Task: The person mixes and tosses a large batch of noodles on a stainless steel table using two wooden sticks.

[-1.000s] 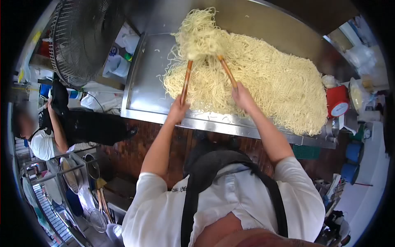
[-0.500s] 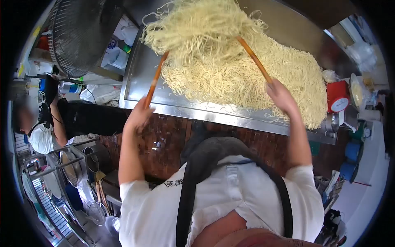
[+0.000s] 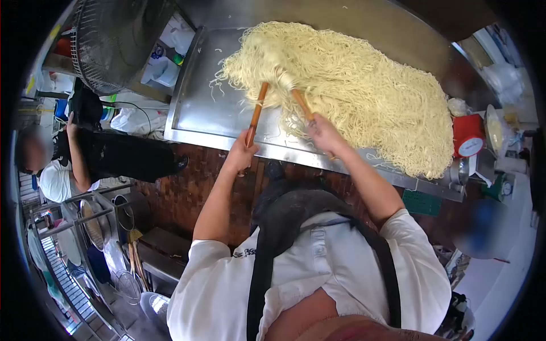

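Note:
A large heap of pale yellow noodles [image 3: 369, 96] lies across a shiny metal worktop [image 3: 207, 113] with a raised rim. My left hand [image 3: 242, 152] is closed around the lower part of a wooden stick [image 3: 258, 108]. Closed on a second wooden stick [image 3: 301, 103], my right hand [image 3: 325, 135] is over the worktop's front edge. Both sticks point away from me, their far ends hidden in the noodles at the left side of the heap. The stick tips are close together there, with some strands wrapped over the right one.
A red scale [image 3: 469, 133] stands at the worktop's right end. To the left is a large fan [image 3: 111, 48]. A person in a white shirt [image 3: 60, 182] is at the far left, near a metal rack [image 3: 102, 199] of pots and strainers. The floor is brown tile.
The lifted noodles have come down onto the left of the heap. Both hands and sticks have moved closer together, the right hand shifting left and the left hand right.

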Action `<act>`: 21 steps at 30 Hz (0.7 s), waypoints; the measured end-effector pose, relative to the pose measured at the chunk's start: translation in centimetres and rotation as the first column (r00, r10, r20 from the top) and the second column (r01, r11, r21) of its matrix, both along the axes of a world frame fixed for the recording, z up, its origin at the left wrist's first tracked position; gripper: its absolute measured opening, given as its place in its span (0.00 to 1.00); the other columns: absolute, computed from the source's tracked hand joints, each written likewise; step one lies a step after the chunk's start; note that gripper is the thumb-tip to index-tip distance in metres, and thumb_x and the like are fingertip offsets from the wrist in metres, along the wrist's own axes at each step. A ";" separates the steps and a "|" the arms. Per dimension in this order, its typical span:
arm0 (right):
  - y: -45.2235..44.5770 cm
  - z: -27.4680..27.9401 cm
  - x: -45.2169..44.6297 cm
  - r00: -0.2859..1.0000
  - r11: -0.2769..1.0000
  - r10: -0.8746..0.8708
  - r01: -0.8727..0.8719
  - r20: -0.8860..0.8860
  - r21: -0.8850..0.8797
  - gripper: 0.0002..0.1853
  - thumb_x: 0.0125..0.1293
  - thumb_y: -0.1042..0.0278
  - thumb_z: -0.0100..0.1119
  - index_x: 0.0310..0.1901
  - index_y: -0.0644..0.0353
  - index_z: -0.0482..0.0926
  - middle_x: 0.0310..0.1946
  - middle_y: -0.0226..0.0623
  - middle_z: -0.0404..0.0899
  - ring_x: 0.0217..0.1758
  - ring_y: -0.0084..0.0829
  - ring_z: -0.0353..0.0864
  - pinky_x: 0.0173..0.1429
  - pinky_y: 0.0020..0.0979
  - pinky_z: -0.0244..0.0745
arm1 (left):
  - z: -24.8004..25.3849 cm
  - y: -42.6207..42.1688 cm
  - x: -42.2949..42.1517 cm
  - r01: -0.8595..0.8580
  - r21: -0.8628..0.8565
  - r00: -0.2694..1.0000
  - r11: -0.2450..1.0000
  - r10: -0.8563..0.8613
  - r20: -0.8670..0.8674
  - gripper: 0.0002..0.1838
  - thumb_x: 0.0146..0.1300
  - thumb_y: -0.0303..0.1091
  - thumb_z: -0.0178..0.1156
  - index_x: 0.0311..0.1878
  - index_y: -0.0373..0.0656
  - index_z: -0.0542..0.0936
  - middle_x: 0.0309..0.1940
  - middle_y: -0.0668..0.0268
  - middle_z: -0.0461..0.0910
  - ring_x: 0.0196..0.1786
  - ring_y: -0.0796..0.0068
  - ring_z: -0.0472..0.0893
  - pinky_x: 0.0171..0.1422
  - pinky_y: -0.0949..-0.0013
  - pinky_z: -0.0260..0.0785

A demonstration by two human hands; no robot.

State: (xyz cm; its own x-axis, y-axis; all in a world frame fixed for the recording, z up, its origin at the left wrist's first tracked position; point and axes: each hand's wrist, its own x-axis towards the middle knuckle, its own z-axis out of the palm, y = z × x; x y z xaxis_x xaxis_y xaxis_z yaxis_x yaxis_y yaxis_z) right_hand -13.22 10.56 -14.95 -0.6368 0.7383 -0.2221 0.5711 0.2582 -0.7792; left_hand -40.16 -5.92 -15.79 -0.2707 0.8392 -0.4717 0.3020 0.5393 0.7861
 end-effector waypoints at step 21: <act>-3.1 18.2 24.2 0.771 0.997 -0.079 0.070 0.632 0.039 0.14 0.67 0.69 0.58 0.51 0.67 0.76 0.45 0.62 0.80 0.53 0.61 0.79 0.57 0.51 0.74 | 5.6 -11.5 -7.6 0.023 -0.092 1.000 0.996 -0.025 -0.018 0.26 0.65 0.27 0.65 0.66 0.42 0.72 0.39 0.65 0.77 0.42 0.74 0.78 0.51 0.68 0.74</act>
